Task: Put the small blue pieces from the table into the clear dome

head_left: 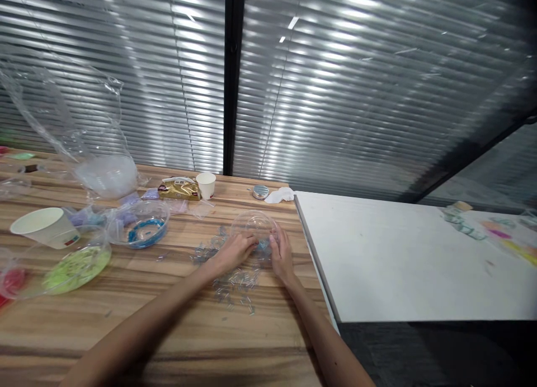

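Both bare forearms reached forward from the near edge of the wooden table toward its middle, converging as they went. The left hand (234,251) lay palm down, its fingers curled loosely and knuckles raised, fingertips pointing away from the person. The right hand (282,254) stood just beside it, set more on edge, with its fingers extended forward and close together. The two hands stayed slightly apart.

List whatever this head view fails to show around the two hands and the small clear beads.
- Left hand fingertips: curled under, grip unclear.
- Right hand: contact with clear plastic bowl uncertain.
- Scattered clear tube beads: too small, blurred.
- Gold packet print: unreadable.
- Red-filled dish: cut off at left edge.
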`<action>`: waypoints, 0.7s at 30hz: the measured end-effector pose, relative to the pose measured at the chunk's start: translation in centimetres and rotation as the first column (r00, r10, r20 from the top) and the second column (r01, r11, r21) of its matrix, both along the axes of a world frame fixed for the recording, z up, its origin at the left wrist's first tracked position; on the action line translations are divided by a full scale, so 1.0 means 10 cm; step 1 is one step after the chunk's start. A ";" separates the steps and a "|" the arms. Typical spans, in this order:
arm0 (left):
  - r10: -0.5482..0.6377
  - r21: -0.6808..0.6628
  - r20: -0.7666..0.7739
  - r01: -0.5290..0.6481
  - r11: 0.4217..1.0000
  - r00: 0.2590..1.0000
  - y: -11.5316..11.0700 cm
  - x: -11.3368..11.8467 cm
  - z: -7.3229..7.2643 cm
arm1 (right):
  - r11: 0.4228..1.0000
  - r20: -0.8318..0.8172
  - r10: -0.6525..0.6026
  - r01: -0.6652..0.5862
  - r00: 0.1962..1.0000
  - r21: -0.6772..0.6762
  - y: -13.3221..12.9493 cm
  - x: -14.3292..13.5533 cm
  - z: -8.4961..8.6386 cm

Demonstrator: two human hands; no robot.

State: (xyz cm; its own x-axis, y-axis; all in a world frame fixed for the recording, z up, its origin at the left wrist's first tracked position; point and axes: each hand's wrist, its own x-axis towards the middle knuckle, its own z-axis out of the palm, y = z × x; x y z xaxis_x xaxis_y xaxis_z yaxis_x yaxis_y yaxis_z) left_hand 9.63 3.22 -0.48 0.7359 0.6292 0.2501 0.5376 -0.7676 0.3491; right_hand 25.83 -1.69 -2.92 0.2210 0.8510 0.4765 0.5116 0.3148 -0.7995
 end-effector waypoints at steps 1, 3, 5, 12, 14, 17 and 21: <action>0.000 0.001 0.004 0.000 1.000 1.000 0.00 0.00 -0.01 | 1.000 0.004 -0.002 0.002 1.000 0.003 0.00 0.00 0.00; -0.002 0.001 0.011 0.002 1.000 1.000 0.00 0.00 -0.01 | 1.000 0.013 -0.006 0.006 1.000 0.009 0.00 0.00 0.01; -0.006 -0.005 0.013 0.006 1.000 1.000 0.00 0.00 0.00 | 1.000 0.018 -0.013 0.013 1.000 0.013 0.00 0.00 0.02; -0.007 -0.008 0.017 0.007 1.000 1.000 0.00 -0.01 0.10 | 1.000 0.011 -0.015 0.015 1.000 0.023 -0.01 0.01 0.01; 0.000 -0.010 0.016 0.000 1.000 1.000 -0.02 0.00 0.15 | 0.999 0.006 -0.025 0.025 1.000 0.027 -0.01 0.01 0.00; -0.007 -0.013 0.022 0.007 1.000 1.000 -0.04 0.00 0.20 | 0.999 -0.005 -0.033 0.034 0.999 0.027 -0.01 0.01 0.00; -0.032 -0.012 0.072 0.033 0.999 0.997 -0.05 0.00 0.22 | 0.999 0.002 -0.023 0.023 1.000 0.031 -0.01 0.01 0.01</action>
